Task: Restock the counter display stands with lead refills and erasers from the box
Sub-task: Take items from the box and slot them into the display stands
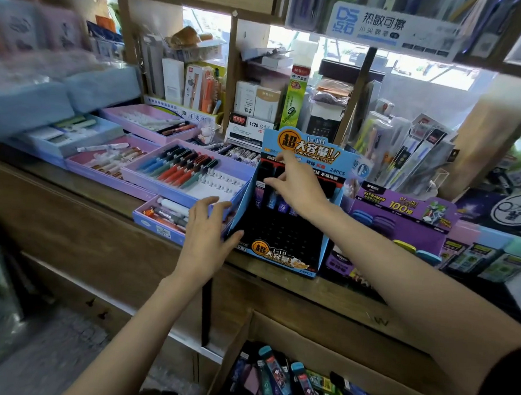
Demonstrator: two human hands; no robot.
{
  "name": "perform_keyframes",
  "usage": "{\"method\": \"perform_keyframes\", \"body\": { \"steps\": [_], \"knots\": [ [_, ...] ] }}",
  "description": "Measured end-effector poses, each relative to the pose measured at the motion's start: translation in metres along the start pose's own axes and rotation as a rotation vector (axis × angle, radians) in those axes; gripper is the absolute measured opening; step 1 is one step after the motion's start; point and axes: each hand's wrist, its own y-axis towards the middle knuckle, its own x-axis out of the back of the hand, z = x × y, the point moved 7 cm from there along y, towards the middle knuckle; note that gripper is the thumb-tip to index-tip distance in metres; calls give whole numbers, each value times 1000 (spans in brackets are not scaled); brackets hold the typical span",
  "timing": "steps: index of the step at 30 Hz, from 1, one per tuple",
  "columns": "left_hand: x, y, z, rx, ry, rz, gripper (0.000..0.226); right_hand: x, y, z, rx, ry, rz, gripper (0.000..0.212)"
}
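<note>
Blue card formed the stand point(244, 202), its black insert pierced with rows of holes. A few glossy refills point(281, 205) stood upright in the far row, long axes vertical, just under the right hand point(299, 186), clearly the nearer one. Its fingers were spread and loosely bent over the caps; whether they pinched one I could not tell. The left hand point(205, 233) lay flat against the stand's left wall, fingers straight, holding nothing. Near and below, the brown box point(278, 331) held more refills, lying jumbled.
</note>
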Motion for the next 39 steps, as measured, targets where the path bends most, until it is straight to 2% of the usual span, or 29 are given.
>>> {"method": "perform_keyframes", "body": {
  "steps": [2, 4, 7, 11, 17, 21, 23, 26, 29, 34, 37, 39],
  "knots": [
    [16, -8, -10, -53, -35, -59, 42, 15, -18, 4, 53, -3, 20, 37],
    [23, -21, -17, -97, -112, -13, 31, 26, -47, 7, 118, -30, 66, 27],
    [7, -49, -23, -130, -176, 181, 24, 29, -105, -3, 153, -25, 221, 20],
    [-42, -100, -22, -148, -156, 438, 25, 13, -185, -38, 107, -46, 453, 21],
    [-130, -182, 6, 7, -142, 722, 31, -39, -296, -143, -249, 40, 646, 20],
    [-173, -223, 12, 66, -132, 797, 33, -81, -362, -213, -525, 2, 636, 31],
    [-191, -242, 14, 143, -127, 871, 44, -99, -391, -233, -627, 29, 594, 37],
    [-210, -271, 20, 329, -73, 999, 74, -121, -417, -240, -726, 114, 511, 39],
    [-217, -287, 16, 402, -34, 984, 98, -136, -415, -234, -750, 127, 438, 49],
    [-221, -298, 17, 540, -59, 873, 109, -157, -402, -219, -756, 51, 422, 53],
    [-221, -304, 23, 671, -130, 813, 97, -160, -399, -220, -826, 53, 385, 48],
    [-221, -306, 26, 735, -247, 767, 79, -163, -400, -223, -910, 190, 377, 44]
  ]
}}
